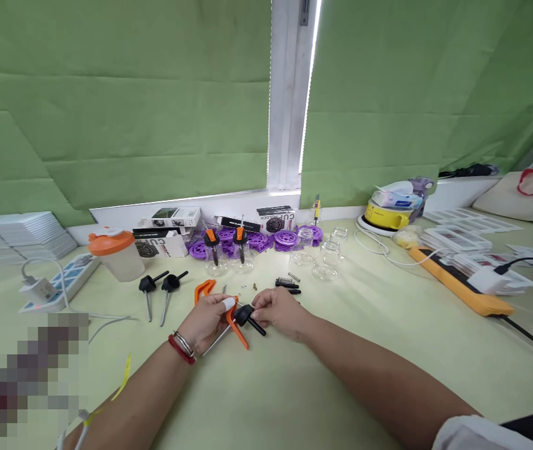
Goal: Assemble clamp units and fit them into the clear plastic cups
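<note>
Orange clamp piece (237, 330) with black knob handle (246, 315) sits lower centre of frame, just above table (388, 350). Left hand (207, 322) curled around orange piece, white-taped fingertip on top. Right hand (279, 310) pinches black knob, fingers closed. Second orange piece (204, 289) just above left hand. Two black-handled rods (158, 290) further left. Glass jars (322, 253) and purple discs (257, 239) behind, mid-frame. Orange-lidded shaker (115, 253) at left.
</note>
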The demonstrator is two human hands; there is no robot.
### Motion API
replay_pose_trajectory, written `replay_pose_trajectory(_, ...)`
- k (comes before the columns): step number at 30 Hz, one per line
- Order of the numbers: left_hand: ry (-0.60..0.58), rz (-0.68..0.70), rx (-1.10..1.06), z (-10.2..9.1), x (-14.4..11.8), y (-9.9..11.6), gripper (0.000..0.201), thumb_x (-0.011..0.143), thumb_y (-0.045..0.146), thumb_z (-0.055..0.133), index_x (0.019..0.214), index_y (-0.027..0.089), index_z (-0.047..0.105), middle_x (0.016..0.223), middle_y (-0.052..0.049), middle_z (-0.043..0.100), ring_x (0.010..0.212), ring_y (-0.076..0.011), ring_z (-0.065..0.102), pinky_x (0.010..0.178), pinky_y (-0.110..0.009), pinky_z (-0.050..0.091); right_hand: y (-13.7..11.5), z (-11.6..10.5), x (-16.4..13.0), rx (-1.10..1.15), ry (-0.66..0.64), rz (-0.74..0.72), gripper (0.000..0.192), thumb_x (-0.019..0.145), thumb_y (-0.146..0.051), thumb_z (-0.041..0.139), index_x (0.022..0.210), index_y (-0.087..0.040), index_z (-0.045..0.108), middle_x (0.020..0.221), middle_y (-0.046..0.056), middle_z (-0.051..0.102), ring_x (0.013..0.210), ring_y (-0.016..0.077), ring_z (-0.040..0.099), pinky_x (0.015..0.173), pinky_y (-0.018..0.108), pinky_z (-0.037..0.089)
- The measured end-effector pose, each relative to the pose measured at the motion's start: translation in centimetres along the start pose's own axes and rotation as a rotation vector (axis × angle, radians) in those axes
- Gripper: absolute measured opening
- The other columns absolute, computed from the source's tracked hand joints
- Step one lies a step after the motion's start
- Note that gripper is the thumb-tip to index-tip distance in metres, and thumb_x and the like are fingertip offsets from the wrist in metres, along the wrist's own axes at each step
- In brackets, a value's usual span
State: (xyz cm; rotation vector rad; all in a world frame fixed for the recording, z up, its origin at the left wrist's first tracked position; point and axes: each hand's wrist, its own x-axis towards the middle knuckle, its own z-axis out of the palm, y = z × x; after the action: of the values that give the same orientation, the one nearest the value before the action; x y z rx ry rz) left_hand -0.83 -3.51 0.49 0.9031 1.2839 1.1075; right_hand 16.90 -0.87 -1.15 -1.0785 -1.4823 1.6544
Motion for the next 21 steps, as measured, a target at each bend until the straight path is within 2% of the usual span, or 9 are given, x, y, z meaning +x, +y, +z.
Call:
replay_pose_trajectory(4,-0.057,-0.153,-0.066,-0.5,0.2,0.4,0.018,0.064,0.023,0.073,0.077,0.015,0.063,0.065,-0.003,0.066,0.06,-0.0131,0.06,0.062,-0.026,0.049,-0.1,-0.1,0.1,-0.344,0.078,-0.329,0.014,0.066,-0.008,0.061,0.056,-0.015,0.055,0.086,0.004,0.06,0.077,0.0145,0.058,0.074,0.029,0.046)
replay_pose_trajectory(6,-0.075,-0.15,-0.075,-0.7,0.1,0.7,0.02,0.064,0.024,0.073,0.079,0.014,0.064,0.067,-0.003,0.066,0.061,-0.0125,0.06,0.062,-0.025,0.049,-0.3,-0.2,0.1,-0.428,0.124,-0.385,0.015,0.066,-0.006,0.059,0.056,-0.016,0.054,0.086,0.004,0.059,0.08,0.0147,0.057,0.077,0.029,0.045)
replay_pose_trajectory(8,-0.072,-0.125,-0.073,-0.6,0.0,0.7,0.02,0.064,0.024,0.074,0.079,0.014,0.065,0.069,-0.003,0.067,0.062,-0.0131,0.06,0.062,-0.026,0.049,-0.5,-0.2,0.1,-0.392,0.117,-0.276,0.014,0.068,-0.008,0.057,0.058,-0.016,0.054,0.076,0.002,0.059,0.067,0.0124,0.054,0.066,0.026,0.045)
replay_pose_trajectory(11,-0.106,-0.092,-0.023,-0.2,-0.3,0.5,0.014,0.062,0.02,0.075,0.073,0.016,0.068,0.069,-0.005,0.067,0.062,-0.0157,0.06,0.064,-0.03,0.049,-0.5,0.0,0.0,-0.267,0.054,-0.045,0.011,0.072,-0.014,0.054,0.061,-0.016,0.055,0.056,-0.002,0.052,0.049,0.0097,0.045,0.05,0.023,0.038)
replay_pose_trajectory(13,-0.148,-0.067,0.031,0.2,-0.6,0.3,0.008,0.061,0.019,0.074,0.068,0.017,0.069,0.068,-0.005,0.068,0.063,-0.0177,0.06,0.066,-0.033,0.049,-0.4,0.0,0.0,-0.271,0.052,-0.058,0.011,0.071,-0.014,0.054,0.061,-0.016,0.055,0.053,-0.003,0.049,0.049,0.0094,0.044,0.049,0.022,0.037)
replay_pose_trajectory(16,-0.151,-0.006,0.06,0.7,-0.9,0.3,0.003,0.064,0.02,0.072,0.064,0.019,0.07,0.067,-0.005,0.068,0.064,-0.0184,0.06,0.071,-0.037,0.048,-0.3,-0.2,0.2,-0.35,0.055,-0.178,0.01,0.068,-0.012,0.057,0.059,-0.016,0.055,0.059,-0.002,0.052,0.054,0.0094,0.047,0.053,0.021,0.039)
replay_pose_trajectory(21,-0.233,0.002,0.153,0.2,-1.0,1.3,0.007,0.06,0.016,0.074,0.066,0.018,0.07,0.069,-0.005,0.069,0.066,-0.0192,0.063,0.075,-0.041,0.047,-0.2,-1.1,0.6,-0.287,-0.021,-0.068,0.003,0.069,-0.018,0.06,0.07,-0.015,0.06,0.061,0.0,0.057,0.054,0.0105,0.051,0.053,0.022,0.043)
